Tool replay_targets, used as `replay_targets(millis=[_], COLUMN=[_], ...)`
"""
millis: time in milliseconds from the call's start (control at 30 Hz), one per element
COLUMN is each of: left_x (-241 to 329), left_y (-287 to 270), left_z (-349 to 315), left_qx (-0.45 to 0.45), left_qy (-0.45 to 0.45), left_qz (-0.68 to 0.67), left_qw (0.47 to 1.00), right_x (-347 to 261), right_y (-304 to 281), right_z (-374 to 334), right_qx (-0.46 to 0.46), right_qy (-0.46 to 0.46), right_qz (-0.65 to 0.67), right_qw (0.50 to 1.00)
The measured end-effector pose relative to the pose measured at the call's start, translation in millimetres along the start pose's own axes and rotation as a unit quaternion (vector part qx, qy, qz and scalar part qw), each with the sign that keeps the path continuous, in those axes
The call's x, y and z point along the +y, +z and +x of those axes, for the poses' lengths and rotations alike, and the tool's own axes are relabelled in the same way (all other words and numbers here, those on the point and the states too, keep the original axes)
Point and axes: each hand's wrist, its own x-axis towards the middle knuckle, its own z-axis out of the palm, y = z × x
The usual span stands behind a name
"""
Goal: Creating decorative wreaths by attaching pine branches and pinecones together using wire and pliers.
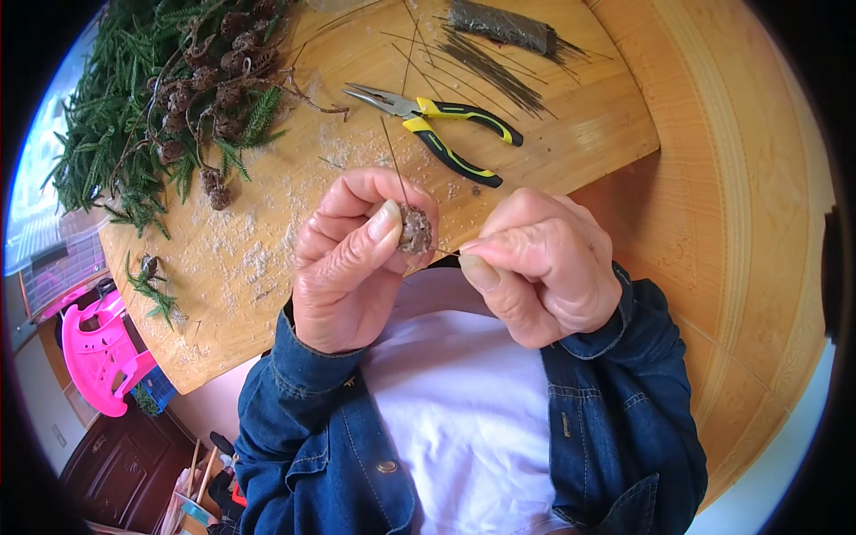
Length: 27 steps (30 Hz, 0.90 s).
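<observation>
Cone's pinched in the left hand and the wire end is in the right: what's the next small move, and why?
Probably draw the wire snug around the small cone with the right hand. The left hand already pinches the cone, one wire end sticks up past it, and the right fingertips grip the other end beside it. The pliers lie untouched on the board.

- Pale wooden worktop [571, 143], its bare surface dusted with light crumbs and shavings, thickest toward the near left edge
- Green conifer sprigs [107, 116] heaped at the far left, with brown cones [209, 76] on twigs lying among them
- One small sprig [153, 287] apart, near the left edge
- Pliers [437, 129] with yellow-and-black handles near the middle
- Thin dark wires [490, 67] spread at the far side, beside a wrapped wire bundle [499, 25]
</observation>
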Motion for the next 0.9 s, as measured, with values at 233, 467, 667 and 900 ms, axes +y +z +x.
replay_targets(millis=[233,467,667,900], left_x=[5,21,19,25], left_y=[-1,6,2,5], left_z=[-3,7,14,8], left_qx=[-0.019,-0.080,-0.111,-0.103], left_qy=[0.076,0.165,0.264,0.295], left_qz=[0.215,0.551,0.675,0.681], left_qw=[0.973,0.814,0.680,0.662], right_x=[-6,-10,-4,-12], right_y=[-10,-16,-16,-14], right_z=[14,22,26,34], right_qx=[-0.054,-0.080,-0.079,-0.077], right_qy=[0.049,0.082,0.106,0.201], right_qz=[-0.016,-0.050,-0.030,0.037], right_qw=[0.997,0.992,0.991,0.976])
